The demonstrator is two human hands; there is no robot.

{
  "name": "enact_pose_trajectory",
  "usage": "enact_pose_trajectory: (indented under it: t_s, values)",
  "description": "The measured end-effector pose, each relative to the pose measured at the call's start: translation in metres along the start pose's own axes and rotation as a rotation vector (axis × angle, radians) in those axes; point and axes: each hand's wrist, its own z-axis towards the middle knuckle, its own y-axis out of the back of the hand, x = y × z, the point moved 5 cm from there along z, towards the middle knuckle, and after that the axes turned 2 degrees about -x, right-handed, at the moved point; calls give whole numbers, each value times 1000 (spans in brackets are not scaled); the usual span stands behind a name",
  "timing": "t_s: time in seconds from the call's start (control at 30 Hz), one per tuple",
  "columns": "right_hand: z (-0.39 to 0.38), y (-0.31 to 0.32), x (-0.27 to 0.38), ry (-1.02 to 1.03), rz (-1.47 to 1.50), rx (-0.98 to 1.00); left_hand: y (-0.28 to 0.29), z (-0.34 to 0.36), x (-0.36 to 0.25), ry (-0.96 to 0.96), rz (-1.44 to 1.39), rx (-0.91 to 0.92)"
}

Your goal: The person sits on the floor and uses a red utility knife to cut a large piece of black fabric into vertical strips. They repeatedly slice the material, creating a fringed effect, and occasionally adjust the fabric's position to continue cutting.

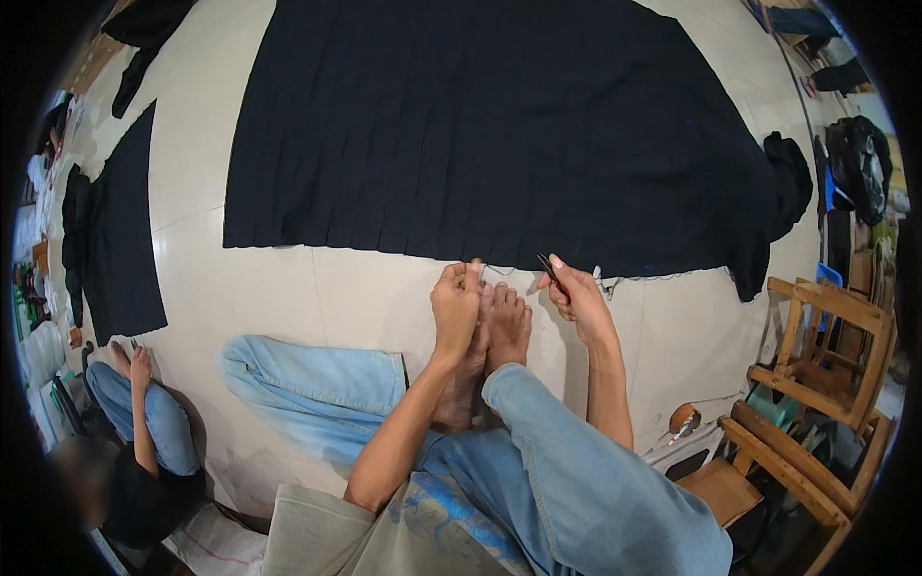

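A large black pleated cloth lies spread over the floor in front of me. Its near edge runs just beyond my bare feet. At that edge my left hand is closed in a pinch, its fingertips on the hem. A thin dark loose thread curves along the hem to the right of those fingertips. My right hand is closed around small dark thread snips, whose narrow tips point up-left at the cloth edge. More loose threads trail from the hem right of this hand.
Pale tiles surround the cloth. At the left, a seated person works at another black cloth. Wooden stools are piled at the right, near a roll of brown tape. A black plastic bag stands at the far right.
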Motion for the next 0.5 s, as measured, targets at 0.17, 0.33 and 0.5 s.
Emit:
enact_pose_trajectory:
  t_s: [0.17,0.33,0.5]
  values:
    - [-34,-9,17,40,-64,-3,-20,2,-12,-140,548,-148]
    - [-45,-29,21,47,19,0,-26,7,-7,-204,644,-135]
    - [-46,-37,22,127,63,24,-17,-2,-4,-270,624,-10]
